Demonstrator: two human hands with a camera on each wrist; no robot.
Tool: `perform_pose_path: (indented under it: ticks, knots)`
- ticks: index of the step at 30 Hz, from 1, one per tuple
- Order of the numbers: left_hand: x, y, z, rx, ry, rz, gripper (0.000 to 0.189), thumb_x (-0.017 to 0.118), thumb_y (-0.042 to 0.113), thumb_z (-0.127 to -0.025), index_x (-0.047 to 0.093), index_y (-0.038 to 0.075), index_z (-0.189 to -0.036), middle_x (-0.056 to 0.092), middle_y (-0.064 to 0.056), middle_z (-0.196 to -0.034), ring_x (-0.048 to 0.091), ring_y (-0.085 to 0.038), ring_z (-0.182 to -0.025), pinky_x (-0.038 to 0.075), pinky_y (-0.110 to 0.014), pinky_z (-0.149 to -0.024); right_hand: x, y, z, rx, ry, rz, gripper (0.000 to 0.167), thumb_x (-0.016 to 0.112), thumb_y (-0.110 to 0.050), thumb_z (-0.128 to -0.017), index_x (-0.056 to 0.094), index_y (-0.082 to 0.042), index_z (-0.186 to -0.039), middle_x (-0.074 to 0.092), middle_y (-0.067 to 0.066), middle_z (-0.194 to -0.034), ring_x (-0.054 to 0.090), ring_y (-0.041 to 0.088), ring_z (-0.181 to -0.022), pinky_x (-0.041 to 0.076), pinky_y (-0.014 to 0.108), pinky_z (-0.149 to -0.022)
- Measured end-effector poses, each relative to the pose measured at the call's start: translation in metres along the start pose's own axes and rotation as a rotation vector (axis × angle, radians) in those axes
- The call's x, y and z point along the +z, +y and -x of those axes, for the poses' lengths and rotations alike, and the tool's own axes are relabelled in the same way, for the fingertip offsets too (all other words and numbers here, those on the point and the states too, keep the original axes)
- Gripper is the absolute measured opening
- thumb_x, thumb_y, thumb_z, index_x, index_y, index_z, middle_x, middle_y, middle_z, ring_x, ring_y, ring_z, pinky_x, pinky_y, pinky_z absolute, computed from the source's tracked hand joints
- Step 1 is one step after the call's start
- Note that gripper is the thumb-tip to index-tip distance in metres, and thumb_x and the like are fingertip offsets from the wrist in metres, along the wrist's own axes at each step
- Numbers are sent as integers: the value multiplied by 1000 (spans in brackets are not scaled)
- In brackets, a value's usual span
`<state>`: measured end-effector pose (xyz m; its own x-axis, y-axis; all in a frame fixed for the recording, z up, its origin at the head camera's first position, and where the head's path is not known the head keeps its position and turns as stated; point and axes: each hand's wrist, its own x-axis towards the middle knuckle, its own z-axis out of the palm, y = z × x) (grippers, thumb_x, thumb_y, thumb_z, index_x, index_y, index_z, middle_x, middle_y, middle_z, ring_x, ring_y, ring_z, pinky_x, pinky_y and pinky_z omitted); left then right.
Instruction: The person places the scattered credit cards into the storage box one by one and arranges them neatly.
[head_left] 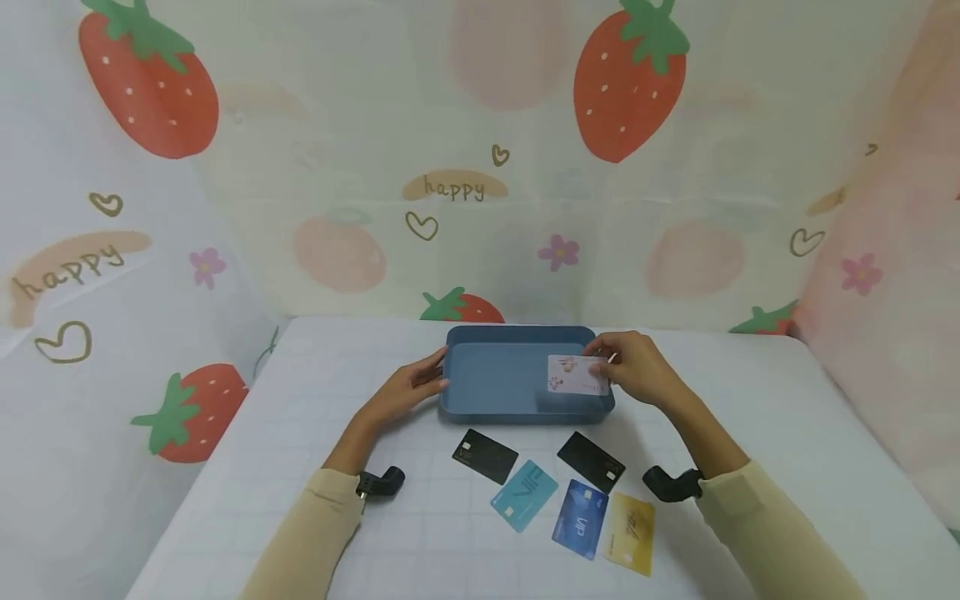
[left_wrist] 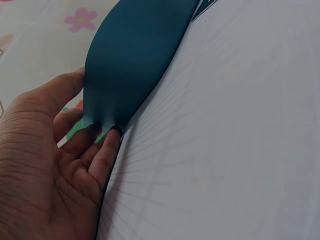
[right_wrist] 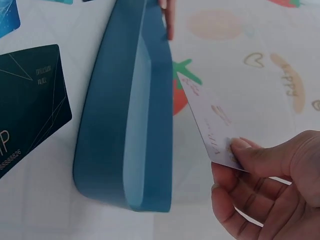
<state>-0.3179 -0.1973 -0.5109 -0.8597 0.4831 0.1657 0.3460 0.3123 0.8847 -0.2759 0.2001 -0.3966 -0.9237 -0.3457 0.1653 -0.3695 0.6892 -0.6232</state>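
Observation:
A blue-grey rectangular tray (head_left: 491, 379) stands towards the back of the white table. At its left end, my left hand (head_left: 402, 392) touches the outer wall with its fingertips; the left wrist view shows the thumb by the rim and the other fingers (left_wrist: 102, 155) lower on the wall. Over the tray's right end, my right hand (head_left: 639, 367) pinches a white card with pink flowers (head_left: 567, 375) between thumb and fingers. The right wrist view shows this card (right_wrist: 207, 117) tilted, one corner under the thumb, raised above the rim.
In front of the tray lie two black cards (head_left: 486, 456), one a light teal VIP card (head_left: 524, 496) beside them. Nearer the front are a blue VIP card (head_left: 581, 518) and a gold card (head_left: 630, 533). A strawberry-patterned cloth (head_left: 480, 250) rises behind the table.

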Motion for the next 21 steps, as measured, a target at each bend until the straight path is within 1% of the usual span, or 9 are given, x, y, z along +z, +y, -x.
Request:
perform_pose_path:
  ticks: [4, 6, 7, 9, 14, 17, 21]
  knots:
    - [1, -1, 0, -6, -15, 7, 67, 60, 13, -103, 25, 0, -159, 26, -23, -162, 36, -42, -144, 34, -51, -117, 6, -1, -8, -19, 2, 30, 18, 70, 1, -92, 75, -2, -109, 71, 13, -96, 62, 21, -74, 54, 33, -63]
    - [0, -8, 0, -8, -11, 16, 68, 61, 15, -103, 25, 3, -160, 26, -20, -163, 36, -40, -145, 35, -50, -116, 10, -2, -13, -22, 2, 38, 18, 70, 1, -92, 75, -3, -108, 71, 13, -97, 61, 22, -78, 53, 33, -65]
    - [1, -9, 0, -6, -8, 24, 68, 61, 16, -103, 25, 5, -160, 27, -19, -163, 36, -40, -145, 34, -50, -117, 11, -2, -15, -21, 2, 33, 18, 70, 1, -92, 75, -3, -108, 70, 13, -97, 61, 23, -78, 53, 33, -65]
    - [2, -8, 0, -5, -5, 35, 68, 62, 16, -103, 26, 7, -160, 28, -17, -163, 37, -39, -145, 35, -50, -117, 14, -1, -19, -21, -1, 26, 18, 70, 3, -91, 75, -2, -108, 69, 14, -98, 60, 23, -77, 53, 32, -63]
    - [2, -6, 0, -13, 6, 45, 68, 63, 18, -102, 29, 8, -160, 31, -15, -163, 39, -36, -145, 36, -49, -116, 20, 0, -30, -22, -7, 6, 19, 69, 4, -91, 75, -1, -109, 69, 17, -99, 57, 19, -68, 50, 28, -54]
    - [2, -5, 1, -19, 11, 42, 68, 63, 18, -102, 30, 8, -160, 31, -15, -163, 39, -35, -145, 36, -47, -116, 24, 1, -35, -5, -11, -2, 19, 69, 5, -92, 74, 0, -109, 69, 18, -98, 57, 17, -64, 50, 27, -53]
    - [3, -3, 1, -25, 18, 37, 67, 64, 17, -102, 30, 6, -160, 32, -14, -163, 39, -35, -145, 36, -45, -116, 30, -1, -42, 21, -19, -12, 19, 69, 5, -92, 74, 1, -110, 69, 18, -98, 59, 18, -68, 53, 26, -55]
